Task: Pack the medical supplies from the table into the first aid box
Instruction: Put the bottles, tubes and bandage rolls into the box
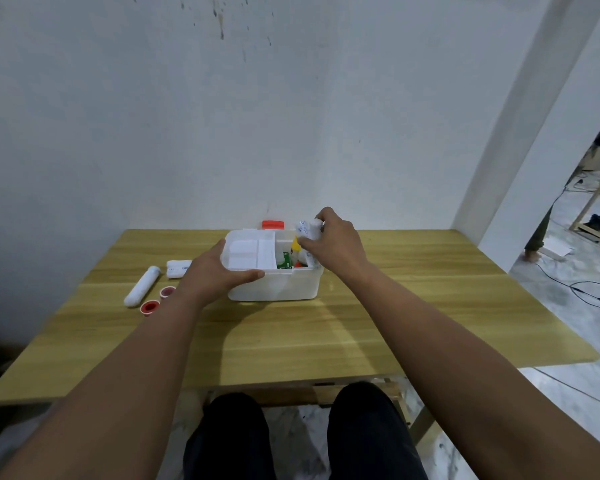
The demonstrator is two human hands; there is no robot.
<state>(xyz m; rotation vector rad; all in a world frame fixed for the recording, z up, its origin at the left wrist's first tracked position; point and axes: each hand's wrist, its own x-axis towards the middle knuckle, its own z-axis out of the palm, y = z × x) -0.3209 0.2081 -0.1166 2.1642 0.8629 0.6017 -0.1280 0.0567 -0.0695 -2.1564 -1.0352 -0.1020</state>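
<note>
A white first aid box (274,287) stands open in the middle of the wooden table (361,323). A white divided tray (250,252) lies across its left half, and green, yellow and red items show in the right half. My left hand (219,268) grips the box's front left corner. My right hand (333,242) holds a white wrapped bandage roll (307,228) over the box's right side. On the table to the left lie a white tube (142,285), another bandage roll (178,268) and two small red-centred tape rolls (150,307) (167,292).
A red cap or handle (273,224) shows behind the box, close to the white wall. Right of the table are a white pillar (520,168), cables on the floor (586,289) and another person's foot (532,252). My knees are under the table's front edge.
</note>
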